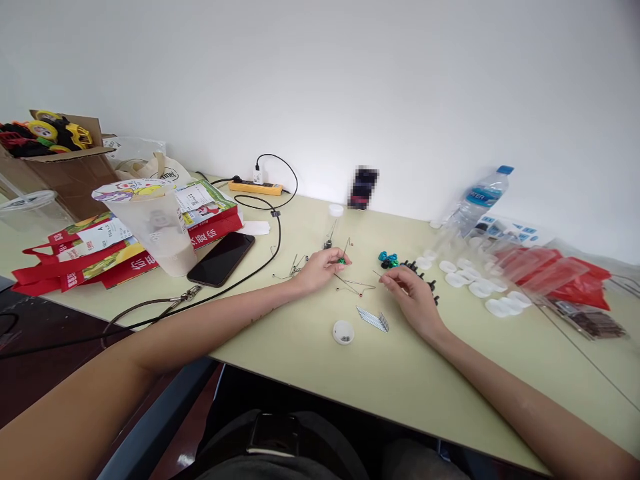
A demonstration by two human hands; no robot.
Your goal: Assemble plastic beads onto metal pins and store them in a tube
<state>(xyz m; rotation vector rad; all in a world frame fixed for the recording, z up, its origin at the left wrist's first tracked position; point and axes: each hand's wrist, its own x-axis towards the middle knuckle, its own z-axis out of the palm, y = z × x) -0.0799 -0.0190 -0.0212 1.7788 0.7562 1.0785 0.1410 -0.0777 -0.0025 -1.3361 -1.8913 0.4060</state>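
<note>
My left hand (317, 272) is closed in a pinch on a small green part (342, 261), with a thin bent wire (347, 248) standing up at the fingertips. To its right, my right hand (413, 293) pinches a thin metal pin (377, 273) that points toward the left hand. Bent wire pieces (361, 293) with small reddish ends lie between and below the hands. Nearer to me are a row of silver pins (373, 319) and a small white cap (343, 332) with tiny metal bits inside. Blue and green parts (388, 259) sit behind the right hand.
White discs (470, 280), a red plastic bag (560, 267) and a water bottle (483, 197) are at the right. At the left stand a tall plastic cup (160, 233), a phone (221, 259) and a cardboard box (70, 177). A black cable (235, 279) crosses the table beside my left forearm.
</note>
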